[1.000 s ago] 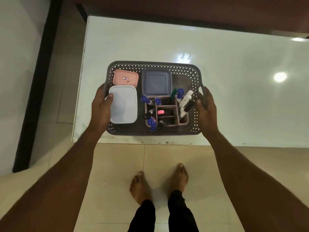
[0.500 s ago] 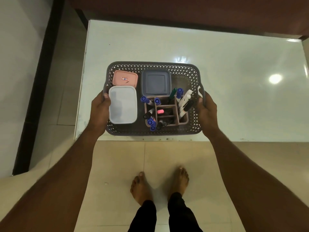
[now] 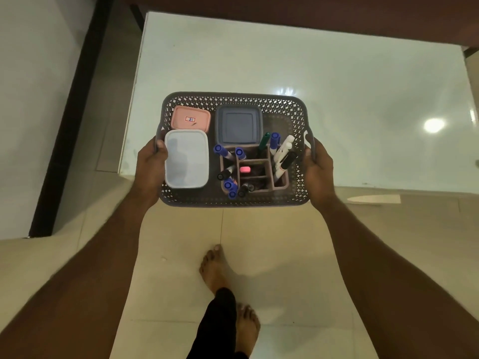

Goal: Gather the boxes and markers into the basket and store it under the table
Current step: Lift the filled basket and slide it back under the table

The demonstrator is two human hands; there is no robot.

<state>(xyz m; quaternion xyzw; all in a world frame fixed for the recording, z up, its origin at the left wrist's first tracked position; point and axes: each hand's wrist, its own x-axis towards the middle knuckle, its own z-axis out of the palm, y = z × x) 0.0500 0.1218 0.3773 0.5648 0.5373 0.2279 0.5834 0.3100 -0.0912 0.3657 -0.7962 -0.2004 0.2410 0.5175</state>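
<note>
With both hands, left hand and right hand, clamped on the side handles of the grey perforated plastic basket at the white glossy surface edge, keep it level while lowering so the upright markers stay put.

Bare forearms, bare feet, black trousers

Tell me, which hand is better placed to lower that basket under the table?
Neither alone, probably: left hand and right hand each grip an end of the loaded basket, so both together would keep it level.
</note>
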